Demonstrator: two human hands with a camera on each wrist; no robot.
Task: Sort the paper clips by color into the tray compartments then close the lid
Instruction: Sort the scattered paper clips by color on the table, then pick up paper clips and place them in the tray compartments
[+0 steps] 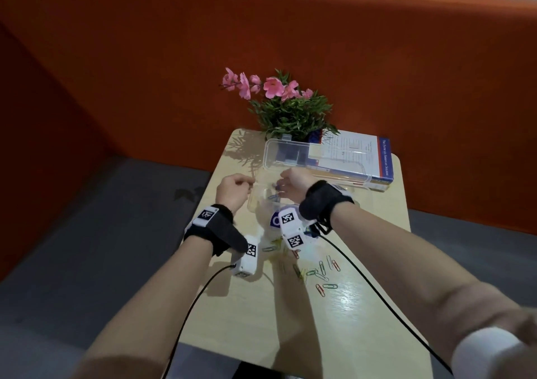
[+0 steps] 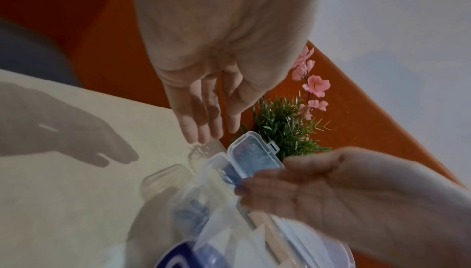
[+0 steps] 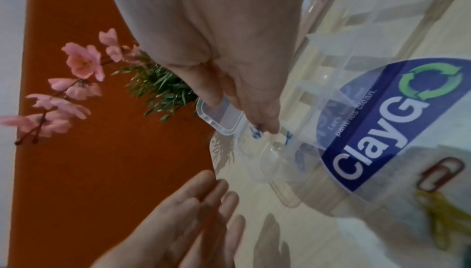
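Note:
A clear plastic tray [image 1: 257, 201] lies mid-table with its lid [image 1: 290, 155] standing open at the back. My right hand [image 1: 293, 181] reaches into a far-left compartment; its fingertips [image 3: 266, 126] point down beside blue paper clips [image 3: 256, 131], with the thumb apart and nothing pinched. My left hand [image 1: 232, 190] hovers left of the tray with straight fingers [image 2: 203, 115], holding nothing. More blue clips [image 2: 191, 214] lie in a nearer compartment. Loose clips of mixed colours [image 1: 319, 274] lie on the table near me, including a red clip [image 3: 438, 173] and yellow clips [image 3: 438, 212].
A potted plant with pink flowers [image 1: 290, 108] and a book [image 1: 357, 158] stand behind the tray by the orange wall. A blue ClayGo sticker [image 3: 382, 123] shows through the tray. Black cables [image 1: 363, 277] trail from both wrists. The small table's left edge [image 1: 209, 192] runs close to my left hand.

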